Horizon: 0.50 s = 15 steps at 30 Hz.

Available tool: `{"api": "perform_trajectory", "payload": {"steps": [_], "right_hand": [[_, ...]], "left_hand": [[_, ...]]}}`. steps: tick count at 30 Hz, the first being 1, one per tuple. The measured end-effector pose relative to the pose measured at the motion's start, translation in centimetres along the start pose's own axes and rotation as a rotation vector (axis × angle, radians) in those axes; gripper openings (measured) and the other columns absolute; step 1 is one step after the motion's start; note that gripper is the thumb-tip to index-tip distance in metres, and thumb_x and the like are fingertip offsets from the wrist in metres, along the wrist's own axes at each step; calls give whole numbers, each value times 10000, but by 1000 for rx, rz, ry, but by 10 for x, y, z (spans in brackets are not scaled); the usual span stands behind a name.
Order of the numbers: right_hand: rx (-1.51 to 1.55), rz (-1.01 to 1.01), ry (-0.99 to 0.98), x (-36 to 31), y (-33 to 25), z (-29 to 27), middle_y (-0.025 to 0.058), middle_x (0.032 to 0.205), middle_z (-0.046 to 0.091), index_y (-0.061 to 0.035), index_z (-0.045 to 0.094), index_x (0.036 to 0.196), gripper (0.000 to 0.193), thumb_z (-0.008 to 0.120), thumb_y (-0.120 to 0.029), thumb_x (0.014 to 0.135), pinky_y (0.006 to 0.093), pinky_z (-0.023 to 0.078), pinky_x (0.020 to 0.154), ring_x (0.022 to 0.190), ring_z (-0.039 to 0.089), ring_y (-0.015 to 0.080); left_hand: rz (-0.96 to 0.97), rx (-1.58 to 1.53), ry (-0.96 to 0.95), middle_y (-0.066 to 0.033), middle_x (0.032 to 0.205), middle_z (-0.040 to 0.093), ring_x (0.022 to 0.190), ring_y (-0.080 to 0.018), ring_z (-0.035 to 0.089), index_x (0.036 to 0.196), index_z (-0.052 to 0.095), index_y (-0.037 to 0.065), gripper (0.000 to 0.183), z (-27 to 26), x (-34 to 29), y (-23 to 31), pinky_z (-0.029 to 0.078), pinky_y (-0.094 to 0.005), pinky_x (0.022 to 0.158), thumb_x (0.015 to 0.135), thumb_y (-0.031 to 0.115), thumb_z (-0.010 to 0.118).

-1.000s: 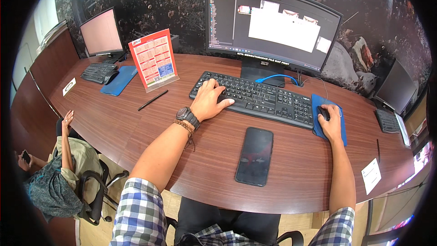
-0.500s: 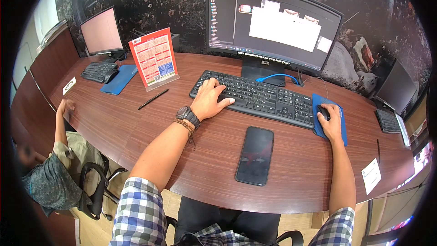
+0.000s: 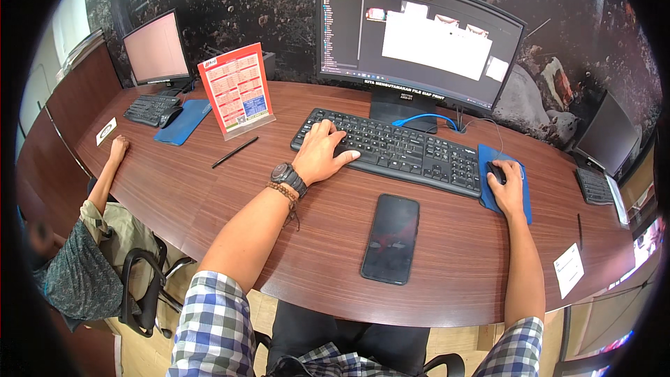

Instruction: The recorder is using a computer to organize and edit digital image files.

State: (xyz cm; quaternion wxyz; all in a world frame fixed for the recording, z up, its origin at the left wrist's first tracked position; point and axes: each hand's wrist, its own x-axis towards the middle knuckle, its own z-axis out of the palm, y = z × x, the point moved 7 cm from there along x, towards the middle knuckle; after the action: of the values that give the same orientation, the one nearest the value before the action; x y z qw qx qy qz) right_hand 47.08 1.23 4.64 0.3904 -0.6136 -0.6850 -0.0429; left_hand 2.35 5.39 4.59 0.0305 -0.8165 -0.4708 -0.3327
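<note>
My left hand [image 3: 319, 156] lies over the left end of a black keyboard [image 3: 408, 148], its fingertips on the keys and its thumb stretched out to the right. A dark watch and a beaded bracelet circle that wrist. To the right, my right hand [image 3: 512, 192] is curved over a black computer mouse [image 3: 497, 170], which it partly hides. Under the mouse is a blue mouse pad [image 3: 526, 202]. Behind the keyboard stands a lit monitor [image 3: 349, 35] showing a file window with a large white panel. A dark-screened phone [image 3: 391, 239] lies between my forearms.
A red-and-white table sign [image 3: 234, 91] stands at left, near a black pen [image 3: 235, 152]. Farther left are a second monitor [image 3: 157, 49], keyboard [image 3: 146, 108] and a seated person's arm [image 3: 105, 178]. At right are a white card [image 3: 569, 271] and another dark monitor [image 3: 607, 132].
The person at left has moved their hand farther onto the desk, away from its edge and to the right. My hands stay in the same places, and the screen looks unchanged.
</note>
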Motion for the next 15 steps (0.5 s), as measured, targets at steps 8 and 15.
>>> {"api": "perform_trajectory", "payload": {"steps": [8, 15], "right_hand": [[-5, -19, 9, 0, 2, -1, 159, 1137, 590, -41, 686, 1096, 320, 715, -149, 796, 414, 465, 985, 1113, 579, 349], [-5, 3, -3, 0, -1, -1, 160, 1137, 587, -45, 681, 1105, 325, 705, -137, 794, 416, 462, 985, 1118, 576, 349]], "left_hand": [[6, -5, 12, -158, 1108, 543, 1063, -332, 524, 1197, 677, -50, 620, 0, 1, 1, 441, -434, 968, 884, 484, 722], [8, 0, 7, -159, 1104, 543, 1061, -329, 520, 1197, 676, -56, 622, -1, 0, 1, 441, -429, 965, 886, 481, 720]]}}
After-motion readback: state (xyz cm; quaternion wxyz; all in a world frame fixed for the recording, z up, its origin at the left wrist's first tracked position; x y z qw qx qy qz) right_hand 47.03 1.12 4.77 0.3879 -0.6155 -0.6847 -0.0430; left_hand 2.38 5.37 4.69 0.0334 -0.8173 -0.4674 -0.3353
